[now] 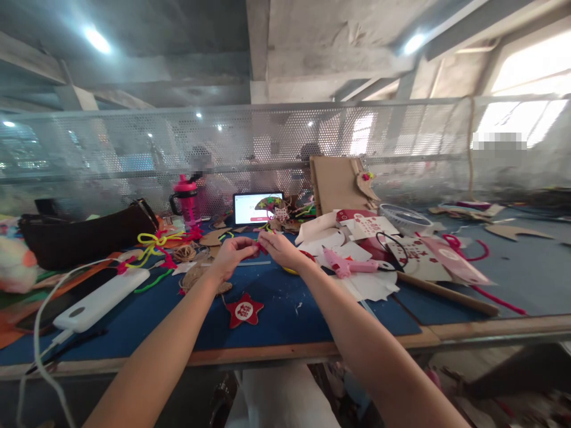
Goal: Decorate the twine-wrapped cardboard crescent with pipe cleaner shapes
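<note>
One small red piece [261, 248] is between your left hand [232, 257] and your right hand [279, 248], above the blue table [285, 328]. The left thumb and fingers are closed narrowly on it, and the right fingers hold it from the other side. It is mostly covered by your fingers, so I cannot tell its exact shape. Nearer to you, one red star [244, 311] lies flat on the table. To the right of your hands, a pink glue gun [350, 264] rests on white papers [371, 289]. On the left side you have a white power bank [102, 300], and behind it a black bag [89, 236]. A pink bottle [184, 196] stands upright farther back, left of the lit screen [245, 208].
</note>
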{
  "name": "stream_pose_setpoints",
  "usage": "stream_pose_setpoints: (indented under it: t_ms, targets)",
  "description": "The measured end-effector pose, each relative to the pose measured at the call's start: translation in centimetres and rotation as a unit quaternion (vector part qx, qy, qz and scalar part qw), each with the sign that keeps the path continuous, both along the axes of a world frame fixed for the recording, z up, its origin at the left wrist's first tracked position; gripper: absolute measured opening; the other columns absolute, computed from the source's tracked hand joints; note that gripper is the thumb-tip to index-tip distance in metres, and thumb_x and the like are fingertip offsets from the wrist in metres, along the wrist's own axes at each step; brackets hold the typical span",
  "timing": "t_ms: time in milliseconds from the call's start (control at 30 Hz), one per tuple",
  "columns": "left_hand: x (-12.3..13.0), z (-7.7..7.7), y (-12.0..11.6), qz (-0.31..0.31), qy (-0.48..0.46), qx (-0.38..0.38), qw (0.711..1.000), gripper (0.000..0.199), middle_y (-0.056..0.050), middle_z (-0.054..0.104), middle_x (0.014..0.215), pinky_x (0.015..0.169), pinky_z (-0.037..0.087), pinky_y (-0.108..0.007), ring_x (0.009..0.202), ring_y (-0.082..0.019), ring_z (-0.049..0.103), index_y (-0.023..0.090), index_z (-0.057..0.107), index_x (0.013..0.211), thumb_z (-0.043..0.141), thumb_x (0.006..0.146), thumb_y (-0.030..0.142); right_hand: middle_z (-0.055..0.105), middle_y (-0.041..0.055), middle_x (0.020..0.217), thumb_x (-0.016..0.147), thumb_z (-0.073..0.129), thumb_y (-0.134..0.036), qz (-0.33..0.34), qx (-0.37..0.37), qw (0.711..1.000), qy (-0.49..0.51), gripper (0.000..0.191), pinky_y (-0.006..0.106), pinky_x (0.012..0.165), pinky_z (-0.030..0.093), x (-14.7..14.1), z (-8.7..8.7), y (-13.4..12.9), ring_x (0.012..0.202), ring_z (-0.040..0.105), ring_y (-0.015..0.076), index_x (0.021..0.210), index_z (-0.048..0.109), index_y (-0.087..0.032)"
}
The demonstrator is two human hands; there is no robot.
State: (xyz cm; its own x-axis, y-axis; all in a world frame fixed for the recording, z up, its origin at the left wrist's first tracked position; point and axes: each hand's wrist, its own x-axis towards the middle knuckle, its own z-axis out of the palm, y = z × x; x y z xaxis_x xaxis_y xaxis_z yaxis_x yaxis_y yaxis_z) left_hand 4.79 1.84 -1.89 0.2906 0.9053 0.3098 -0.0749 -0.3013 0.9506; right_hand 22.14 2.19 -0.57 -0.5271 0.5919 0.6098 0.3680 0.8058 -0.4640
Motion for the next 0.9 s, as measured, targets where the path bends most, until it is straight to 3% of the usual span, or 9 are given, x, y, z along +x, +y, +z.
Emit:
stream_pose_setpoints:
  t_ms: [233,400,600,733,900]
  targets:
    - [0.2,0.4,-0.4,-0.003,-0.019,0.0,1.0,0.022,-0.001,0.065,0.068,0.065,0.045,-0.023,0.063,-0.011,0.057,0.013,0.069,0.074,0.076,0.06,0.028,0.05,0.0009,0.071,0.092,0.032,-0.03,-0.009,-0.001,1.0,0.012,0.023,0.024,0.065,0.034,-0.1,0.1,0.0,0.066,0.046,0.0126,0.075,0.044,-0.018]
    - [0.2,0.5,-0.5,0.019,-0.015,0.017,1.0,0.021,0.0,0.063,0.067,0.064,0.044,-0.022,0.063,-0.01,0.056,0.014,0.068,0.075,0.075,0.061,0.027,0.046,-0.0018,0.066,0.092,0.032,-0.035,0.022,-0.032,0.998,0.044,0.029,0.023,0.064,0.036,0.0,-0.3,0.4,0.063,0.044,0.0112,0.07,0.041,-0.019]
    - [0.1,0.3,-0.3,0.039,0.0,0.031,0.999,0.026,-0.001,0.065,0.072,0.068,0.046,-0.026,0.066,-0.013,0.059,0.014,0.067,0.079,0.075,0.063,0.033,0.049,-0.0007,0.07,0.091,0.036,-0.033,0.007,-0.024,0.998,0.052,0.025,0.024,0.065,0.035,0.1,-0.3,0.4,0.066,0.045,0.0115,0.073,0.045,-0.018]
    - [-0.1,0.5,-0.3,0.053,0.014,0.051,0.997,0.026,-0.001,0.066,0.07,0.067,0.046,-0.025,0.066,-0.012,0.058,0.014,0.067,0.077,0.076,0.061,0.032,0.05,-0.0008,0.07,0.091,0.038,-0.034,0.041,-0.052,0.997,0.045,0.027,0.022,0.065,0.036,0.5,-0.1,0.2,0.067,0.046,0.0108,0.074,0.049,-0.017]
    - [-0.7,0.8,-0.3,0.019,0.045,0.046,0.998,0.022,-0.001,0.066,0.068,0.068,0.045,-0.025,0.066,-0.013,0.059,0.014,0.067,0.076,0.075,0.06,0.029,0.051,-0.0007,0.068,0.089,0.042,-0.042,0.075,-0.09,0.993,0.0,0.031,0.022,0.06,0.036,0.9,0.1,0.3,0.064,0.046,0.0106,0.074,0.051,-0.016]
